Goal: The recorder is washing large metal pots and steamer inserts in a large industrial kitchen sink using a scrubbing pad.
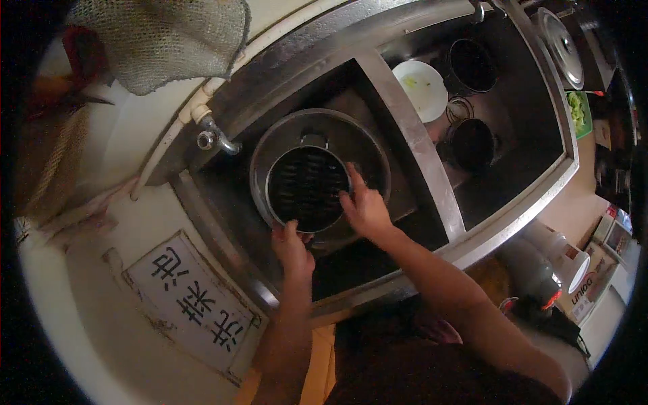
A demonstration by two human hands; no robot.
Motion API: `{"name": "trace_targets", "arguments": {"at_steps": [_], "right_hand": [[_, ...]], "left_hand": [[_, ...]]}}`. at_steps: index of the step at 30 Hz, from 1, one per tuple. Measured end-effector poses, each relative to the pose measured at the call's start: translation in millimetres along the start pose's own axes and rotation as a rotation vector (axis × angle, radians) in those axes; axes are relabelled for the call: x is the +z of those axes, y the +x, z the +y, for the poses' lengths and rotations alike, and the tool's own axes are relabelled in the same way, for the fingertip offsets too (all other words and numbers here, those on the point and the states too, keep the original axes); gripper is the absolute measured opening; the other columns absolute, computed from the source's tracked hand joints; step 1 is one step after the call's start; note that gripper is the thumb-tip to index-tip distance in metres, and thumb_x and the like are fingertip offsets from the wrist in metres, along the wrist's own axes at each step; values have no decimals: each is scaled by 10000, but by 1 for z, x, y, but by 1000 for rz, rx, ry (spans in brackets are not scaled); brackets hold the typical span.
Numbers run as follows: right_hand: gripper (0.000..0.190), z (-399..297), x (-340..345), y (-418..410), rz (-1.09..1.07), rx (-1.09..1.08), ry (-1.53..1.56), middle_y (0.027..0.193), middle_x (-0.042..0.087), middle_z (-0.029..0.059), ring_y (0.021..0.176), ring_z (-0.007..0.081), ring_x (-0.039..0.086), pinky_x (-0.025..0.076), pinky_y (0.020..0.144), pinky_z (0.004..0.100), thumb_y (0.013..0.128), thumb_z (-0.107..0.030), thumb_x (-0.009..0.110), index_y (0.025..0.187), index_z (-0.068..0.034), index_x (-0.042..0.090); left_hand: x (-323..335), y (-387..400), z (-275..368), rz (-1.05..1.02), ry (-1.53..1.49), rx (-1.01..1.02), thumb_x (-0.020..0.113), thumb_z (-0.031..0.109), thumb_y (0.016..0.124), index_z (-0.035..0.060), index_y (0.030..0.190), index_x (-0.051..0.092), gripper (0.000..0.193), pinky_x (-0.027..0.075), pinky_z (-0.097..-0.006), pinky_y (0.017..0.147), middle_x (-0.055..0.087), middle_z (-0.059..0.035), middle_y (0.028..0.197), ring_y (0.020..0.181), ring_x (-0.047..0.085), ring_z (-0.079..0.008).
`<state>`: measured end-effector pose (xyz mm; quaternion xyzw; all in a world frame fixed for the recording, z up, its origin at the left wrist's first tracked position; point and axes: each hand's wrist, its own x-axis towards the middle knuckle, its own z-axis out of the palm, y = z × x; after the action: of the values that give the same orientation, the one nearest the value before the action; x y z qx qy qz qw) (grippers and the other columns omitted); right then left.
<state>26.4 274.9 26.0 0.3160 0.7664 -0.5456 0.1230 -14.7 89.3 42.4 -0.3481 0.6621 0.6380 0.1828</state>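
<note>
A round metal pot (309, 190) with a thin bright rim and a side handle (313, 139) is held in the left sink basin. Dark stripes show inside it, but I cannot tell what they are. My left hand (293, 250) grips the rim at the near left, its thumb on the edge. On the right side of the rim, my right hand (368, 207) holds it with thumb and extended index finger. Below and around the pot is a larger round metal basin (374, 142). Whether the two touch is hidden.
A tap (218, 140) juts over the sink's left side. Past the steel divider (412, 136), a white bowl (422, 93) with green scraps and two dark pots (473, 66) stand. Burlap (172, 40) hangs above; a sign (190, 304) bears writing. A metal lid (561, 48) lies far right.
</note>
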Motion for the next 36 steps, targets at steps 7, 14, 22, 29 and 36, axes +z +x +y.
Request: {"name": "trace_targets", "arguments": {"at_steps": [7,14,22,29,36], "right_hand": [[716,15,-48,-9,144,-195,164,943,682,301,836,456,702,541,803,536,925,-62,552,1576,-102,256],[456,62,-160,4,722,-290,124,1268,593,102,1110,181,575,482,942,306,980,-8,492,1430,-14,422],[242,173,-317,118,845,209,424,818,655,96,576,175,633,518,470,313,968,-84,494,1204,-50,537],[310,211,-352,171,866,194,299,832,696,114,610,191,667,542,510,332,964,-237,633,1199,-42,580],[384,14,-122,15,165,-433,146,969,669,108,897,279,668,545,805,402,827,-66,713,1207,-81,656]], "left_hand": [[-3,2,-31,-185,370,578,574,273,976,71,1422,484,498,435,-381,1017,538,-93,1391,1231,538,-218],[-65,135,-75,-76,673,421,710,273,899,56,1491,413,697,370,-449,1118,430,-177,1527,1369,438,-308],[-34,179,-98,145,1315,610,805,158,772,50,1454,448,777,386,-506,1103,521,-237,1386,1278,483,-430],[-6,192,-96,95,1419,740,761,181,823,-18,1456,403,754,391,-516,1101,490,-285,1392,1280,476,-469],[-67,258,-115,129,1716,778,713,183,816,-26,1441,439,713,403,-532,1085,489,-287,1406,1285,471,-460]]}}
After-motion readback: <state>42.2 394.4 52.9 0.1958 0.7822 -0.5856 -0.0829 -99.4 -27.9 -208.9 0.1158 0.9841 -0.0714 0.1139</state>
